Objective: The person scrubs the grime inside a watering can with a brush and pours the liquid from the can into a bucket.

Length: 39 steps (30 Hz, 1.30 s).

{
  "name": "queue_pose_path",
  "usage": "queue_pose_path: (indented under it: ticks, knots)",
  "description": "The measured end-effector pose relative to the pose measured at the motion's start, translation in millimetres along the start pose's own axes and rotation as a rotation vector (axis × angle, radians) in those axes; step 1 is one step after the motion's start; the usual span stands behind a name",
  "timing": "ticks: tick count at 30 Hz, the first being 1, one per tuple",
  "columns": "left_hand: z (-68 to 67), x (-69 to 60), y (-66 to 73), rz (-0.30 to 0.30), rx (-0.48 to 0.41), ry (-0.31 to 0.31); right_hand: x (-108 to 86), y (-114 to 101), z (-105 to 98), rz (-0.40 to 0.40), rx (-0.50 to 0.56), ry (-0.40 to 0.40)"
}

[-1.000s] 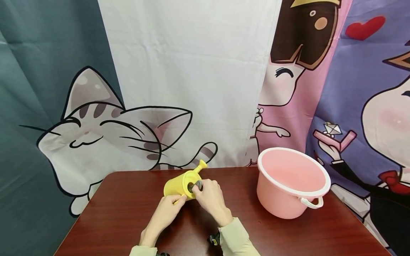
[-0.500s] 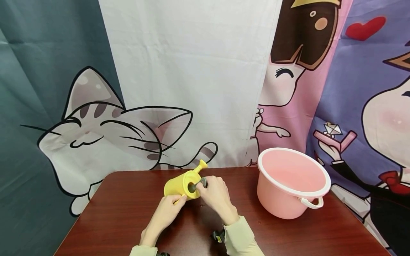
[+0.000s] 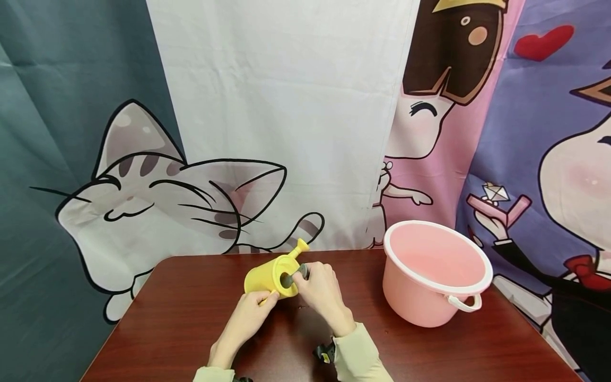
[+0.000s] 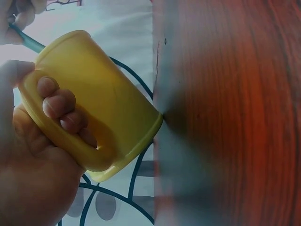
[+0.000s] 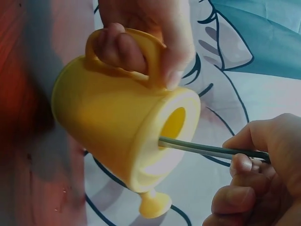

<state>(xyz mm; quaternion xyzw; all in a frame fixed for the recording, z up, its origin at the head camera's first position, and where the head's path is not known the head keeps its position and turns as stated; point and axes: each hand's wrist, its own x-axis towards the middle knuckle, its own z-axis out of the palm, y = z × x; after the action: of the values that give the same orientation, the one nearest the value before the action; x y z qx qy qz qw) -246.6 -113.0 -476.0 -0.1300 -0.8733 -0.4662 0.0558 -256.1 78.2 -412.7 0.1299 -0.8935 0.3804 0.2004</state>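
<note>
The yellow watering can [image 3: 262, 277] is tilted over the table, its round opening facing right toward the person. The left hand [image 3: 248, 315] grips its handle, the fingers curled through the loop in the left wrist view [image 4: 42, 136]. Between thumb and fingers the right hand [image 3: 324, 292] pinches a thin dark grey-green tool [image 5: 202, 149]. One end of that tool passes into the can's opening; its tip inside is hidden.
A pink bucket [image 3: 415, 302] with a white rim and handle stands at the right of the brown table [image 3: 181, 313]. Behind the table hangs a cartoon-printed cloth [image 3: 286, 106].
The right hand has shifted slightly right and up from the can's opening, and more of the tool shows. The left hand and the can have stayed put.
</note>
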Motion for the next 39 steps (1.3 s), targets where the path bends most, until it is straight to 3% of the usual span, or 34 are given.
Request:
queue_pose_path:
  ticks: [17,33,39]
  knots:
    - [2.2,-1.6,-2.6,-0.02,-0.01,-0.051,-6.8,14.4,27.2,0.111,0.078,-0.072]
    - [-0.4,-1.2,-0.7,-0.018,-0.01,-0.041,-0.9,-0.2,-4.3,0.131,0.122,-0.053]
    - [-1.5,-0.1,-0.6,-0.015,-0.009,-0.046,0.2,-0.8,-4.7,0.135,0.156,-0.076]
